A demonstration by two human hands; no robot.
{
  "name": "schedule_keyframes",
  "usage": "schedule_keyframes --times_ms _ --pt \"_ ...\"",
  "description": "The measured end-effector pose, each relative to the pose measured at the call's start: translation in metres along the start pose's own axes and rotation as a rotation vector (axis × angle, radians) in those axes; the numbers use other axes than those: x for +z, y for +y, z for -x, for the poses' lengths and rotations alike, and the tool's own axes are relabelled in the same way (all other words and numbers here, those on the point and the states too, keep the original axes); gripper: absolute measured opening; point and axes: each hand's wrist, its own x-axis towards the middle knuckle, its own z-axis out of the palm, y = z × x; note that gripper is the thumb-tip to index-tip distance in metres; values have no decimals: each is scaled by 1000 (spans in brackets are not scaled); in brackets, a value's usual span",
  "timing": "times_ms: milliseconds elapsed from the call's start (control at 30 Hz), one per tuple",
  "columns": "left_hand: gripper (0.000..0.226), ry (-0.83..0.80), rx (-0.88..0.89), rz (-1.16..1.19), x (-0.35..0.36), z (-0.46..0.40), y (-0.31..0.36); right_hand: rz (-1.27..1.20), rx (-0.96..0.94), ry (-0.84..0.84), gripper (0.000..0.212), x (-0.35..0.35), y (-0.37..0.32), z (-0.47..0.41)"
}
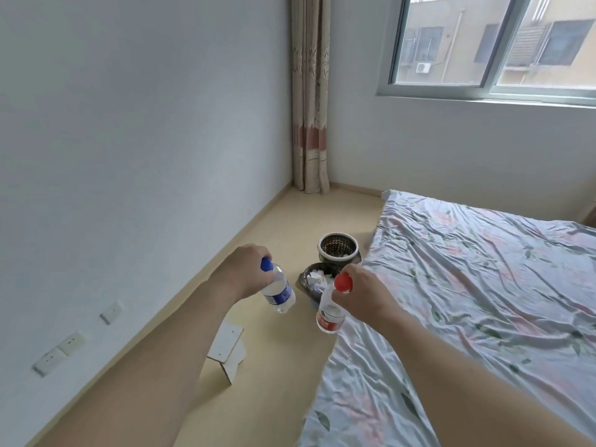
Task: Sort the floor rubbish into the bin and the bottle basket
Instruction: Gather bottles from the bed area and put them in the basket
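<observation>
Now left hand (245, 272) grips blue-capped bottle (278, 290) at the neck, right hand (358, 293) grips red-capped bottle (330, 312) likewise; both hang below the fingers, near the bin (317, 280) and basket (338, 250) by the bed (483, 285).

place: home bedroom | cues: bed (483, 285), curtain (310, 91), window (496, 43)

The single head-worn camera looked forward and down from standing height, with the bed (467, 285) at its right. It faced the curtained corner beyond the bed's far end; the floor strip left of the bed ran away from it.
</observation>
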Motion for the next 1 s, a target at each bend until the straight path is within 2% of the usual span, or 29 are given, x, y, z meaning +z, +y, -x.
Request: schedule_keyframes --times_ms 267,400,500,733,1000 --pt "18 -17 -49 -57 -59 -123 -110 -80 88 12 21 72 -42 -135" --pt "18 -46 -68 -23 -70 -178 -153 -30 99 -26 21 95 -60 -186" --pt "16 -70 -43 7 -73 -228 -174 -24 133 21 20 103 -68 -228" --pt "17 -129 121 88 -86 -353 -186 42 214 143 22 93 -79 -311" --pt "22 -200 237 161 -55 -494 -143 53 333 260 22 65 -39 -409"
